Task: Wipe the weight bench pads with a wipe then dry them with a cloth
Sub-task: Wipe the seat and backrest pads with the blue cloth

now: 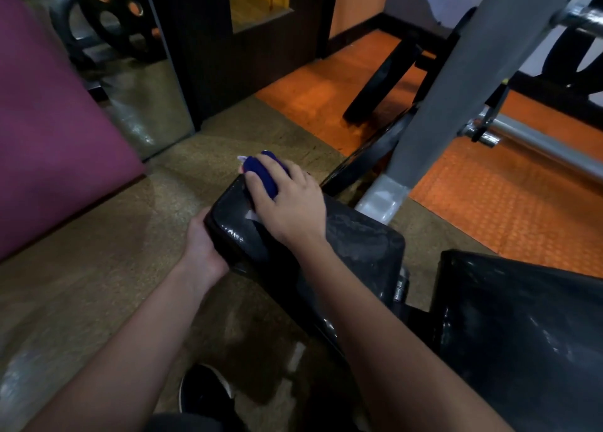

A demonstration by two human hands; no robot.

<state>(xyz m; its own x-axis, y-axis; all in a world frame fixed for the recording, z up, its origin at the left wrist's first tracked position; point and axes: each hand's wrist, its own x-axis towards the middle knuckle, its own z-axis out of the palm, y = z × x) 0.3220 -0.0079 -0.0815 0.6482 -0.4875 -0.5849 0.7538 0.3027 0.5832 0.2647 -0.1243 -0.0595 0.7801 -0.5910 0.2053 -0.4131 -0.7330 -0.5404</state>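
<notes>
A black padded bench seat (pixel 359 236) sits in the middle of the view, its surface shiny and streaked. My right hand (pixel 290 203) grips a bunched dark blue cloth (pixel 262 174) and presses it on the far end of that pad; a bit of white shows under the hand. Fingers of my left hand (pixel 202 245) curl round the pad's left edge from the side. A second, larger black pad (pixel 515 333) lies at the lower right, apart from both hands.
The grey upright of the bench frame (pixel 456 82) rises just right of the seat, with a steel bar (pixel 538 144) beyond. A purple mat (pixel 49 121) leans at left. Weight plates (pixel 111 14) stand at the back left. My dark shoe (pixel 202 389) is on the floor below.
</notes>
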